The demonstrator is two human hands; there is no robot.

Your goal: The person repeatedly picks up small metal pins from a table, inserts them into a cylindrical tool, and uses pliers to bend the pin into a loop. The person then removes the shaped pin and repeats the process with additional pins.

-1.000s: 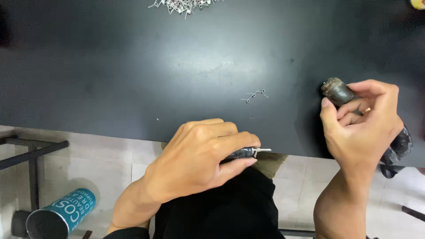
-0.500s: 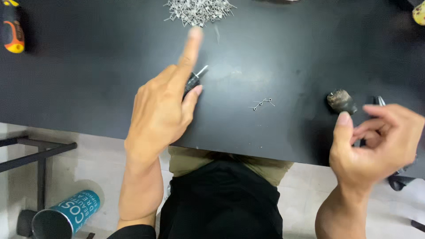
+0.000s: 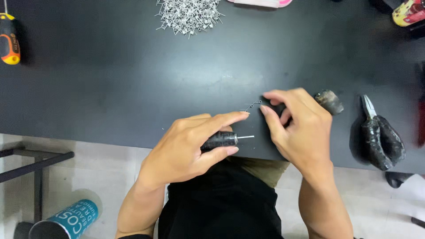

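Note:
My left hand [image 3: 188,146] grips a small tool with a black handle [image 3: 219,140] and a thin metal tip that points right, near the front edge of the black table [image 3: 110,79]. My right hand [image 3: 299,126] reaches in from the right, thumb and forefinger pinching at a tiny bent wire piece [image 3: 251,106] that lies on the table. My left forefinger stretches toward the same wire piece. I cannot tell if the wire is lifted off the surface.
A heap of small metal wire pieces [image 3: 188,15] lies at the table's far edge. A dark stubby object [image 3: 330,102] and black-handled pliers [image 3: 378,135] lie to the right. An orange-and-black screwdriver [image 3: 9,40] lies far left. A teal can [image 3: 62,221] stands on the floor.
My left hand has drawn back from the far heap to the front edge, tool still in it. My right hand has moved left from the table's right side onto the wire piece.

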